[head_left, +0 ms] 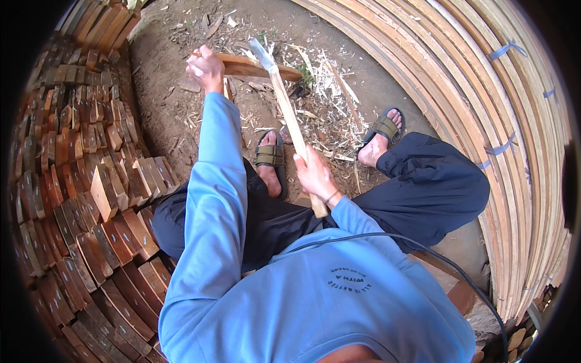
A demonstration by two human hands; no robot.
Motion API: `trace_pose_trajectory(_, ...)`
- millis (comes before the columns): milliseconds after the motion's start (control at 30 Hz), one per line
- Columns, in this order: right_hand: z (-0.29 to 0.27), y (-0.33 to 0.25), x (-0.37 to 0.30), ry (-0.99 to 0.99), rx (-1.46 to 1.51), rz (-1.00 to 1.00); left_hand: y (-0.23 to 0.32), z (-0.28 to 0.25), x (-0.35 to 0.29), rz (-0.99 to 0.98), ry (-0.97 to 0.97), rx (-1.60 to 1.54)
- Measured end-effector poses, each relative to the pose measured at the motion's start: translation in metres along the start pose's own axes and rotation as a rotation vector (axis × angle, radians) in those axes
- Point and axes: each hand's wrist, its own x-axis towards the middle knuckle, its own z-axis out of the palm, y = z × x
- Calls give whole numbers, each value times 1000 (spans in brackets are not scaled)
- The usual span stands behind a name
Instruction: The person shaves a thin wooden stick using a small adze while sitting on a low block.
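My left hand (206, 69) reaches forward and is closed round one end of a reddish-brown strip of wood (241, 65). The strip extends to the right, above the littered ground. My right hand (316, 173) grips the lower part of a pale wooden handle, which belongs to a hatchet (287, 111). Its grey metal head (262, 54) is at the far end, overlapping the strip in this view. Whether the blade touches the wood, I cannot tell. The handle's butt sticks out below my right hand.
Pale shavings (336, 94) cover the ground ahead of my sandalled feet (269, 158). Stacked wooden blocks (91, 199) rise on the left. Long curving boards (466, 78), tied with bluish strips, line the right. A black cable (436, 254) crosses my shirt.
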Motion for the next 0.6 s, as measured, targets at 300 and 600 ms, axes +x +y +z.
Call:
trace_pose_trajectory(300, -14, -12, 13, -33, -107, -18, 1, 3, -2, 22, 27, -20)
trace_pose_trajectory(600, -46, -6, -20, 87, -139, 4, -28, 3, 6, 6, 11, -73)
